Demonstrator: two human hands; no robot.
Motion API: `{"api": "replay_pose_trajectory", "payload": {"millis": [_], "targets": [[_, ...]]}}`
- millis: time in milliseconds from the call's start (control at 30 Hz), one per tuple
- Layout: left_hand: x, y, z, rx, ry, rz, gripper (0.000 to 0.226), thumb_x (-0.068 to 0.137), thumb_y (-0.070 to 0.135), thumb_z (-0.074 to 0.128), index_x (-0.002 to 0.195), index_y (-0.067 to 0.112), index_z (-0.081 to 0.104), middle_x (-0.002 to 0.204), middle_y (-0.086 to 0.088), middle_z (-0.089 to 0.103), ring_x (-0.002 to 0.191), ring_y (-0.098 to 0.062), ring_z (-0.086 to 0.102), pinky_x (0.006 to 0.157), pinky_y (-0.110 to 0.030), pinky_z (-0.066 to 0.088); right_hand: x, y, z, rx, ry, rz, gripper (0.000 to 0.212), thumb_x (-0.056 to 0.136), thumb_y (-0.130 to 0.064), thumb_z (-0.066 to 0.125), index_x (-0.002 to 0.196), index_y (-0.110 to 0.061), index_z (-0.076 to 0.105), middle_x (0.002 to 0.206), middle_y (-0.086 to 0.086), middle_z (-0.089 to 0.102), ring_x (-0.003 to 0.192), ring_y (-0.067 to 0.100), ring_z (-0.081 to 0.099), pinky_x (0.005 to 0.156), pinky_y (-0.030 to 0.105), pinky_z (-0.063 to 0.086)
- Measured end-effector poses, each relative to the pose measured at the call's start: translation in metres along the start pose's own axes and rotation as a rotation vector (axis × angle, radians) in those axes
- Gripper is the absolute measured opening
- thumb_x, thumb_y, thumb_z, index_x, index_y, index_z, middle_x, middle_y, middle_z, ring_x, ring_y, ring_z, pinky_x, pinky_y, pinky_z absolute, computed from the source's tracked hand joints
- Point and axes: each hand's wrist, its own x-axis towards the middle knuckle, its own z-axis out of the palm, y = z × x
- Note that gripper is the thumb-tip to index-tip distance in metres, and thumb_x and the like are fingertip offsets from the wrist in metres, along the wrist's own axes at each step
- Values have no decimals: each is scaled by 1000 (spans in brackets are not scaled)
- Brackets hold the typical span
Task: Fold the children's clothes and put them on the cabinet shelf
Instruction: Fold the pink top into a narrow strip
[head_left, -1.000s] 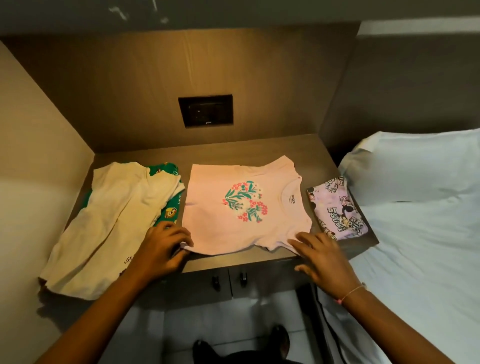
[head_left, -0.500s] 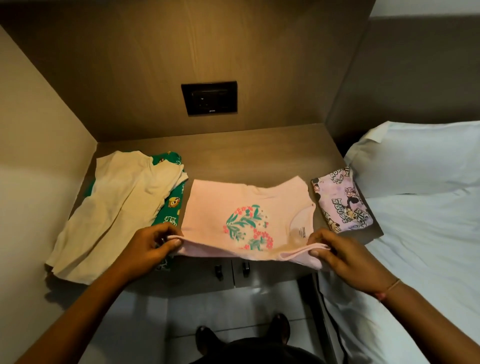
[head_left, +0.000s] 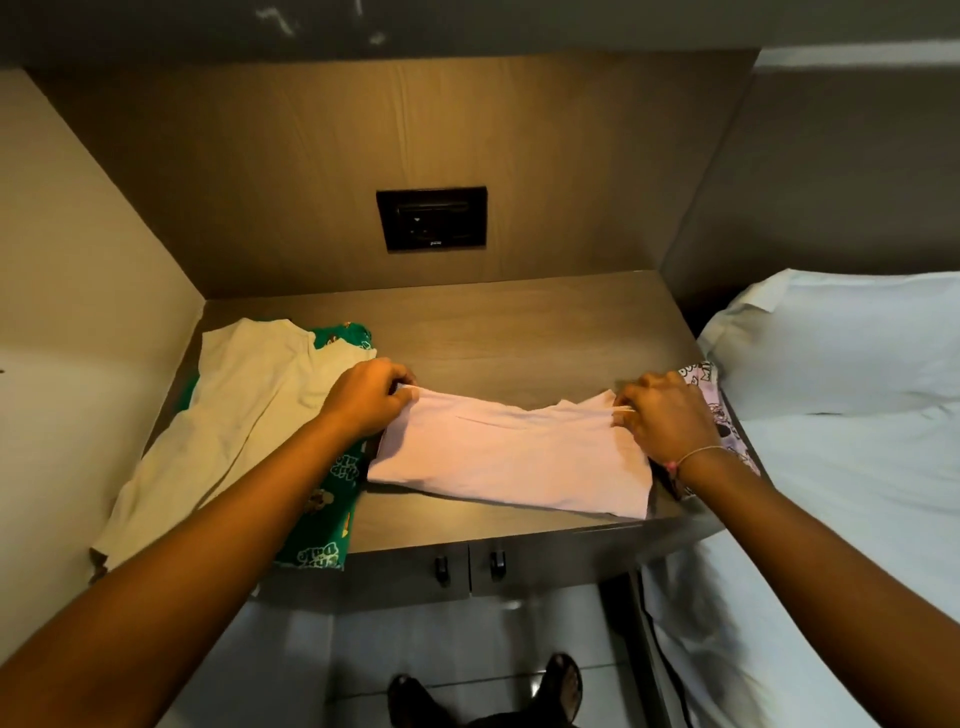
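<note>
Both hands — left hand (head_left: 371, 397) and right hand (head_left: 667, 421) — pinch the far corners of the pale pink cotton children's T-shirt (head_left: 511, 457), doubled on the grey-brown wooden cabinet shelf (head_left: 498, 317); best to align the edges squarely and press flat before releasing.
</note>
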Motion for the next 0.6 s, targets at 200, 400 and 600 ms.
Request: {"api": "replay_pose_trajectory", "payload": {"millis": [200,400,600], "targets": [[19,-6,15,322,-46,237,55,88,46,61,139,31,46,138,1,54,121,-24,44,95,-41,37,14,-6,1,131,-167,-152,57,86,-45,65,138,-33,47,141,-3,52,128,24,42,103,45,38],[28,-3,18,417,-105,364,30,86,37,65,116,33,64,113,10,67,96,-11,39,78,-35,24,28,-14,4,84,-246,-148,43,86,-43,61,128,-35,58,125,-1,62,117,24,46,97,40,37],[16,-6,6,306,76,366,16,84,35,69,100,31,71,97,11,69,88,-7,37,79,-33,20,10,-19,0,223,-38,-122,18,77,-38,71,94,-31,69,94,-6,70,90,15,49,76,32,40]]}}
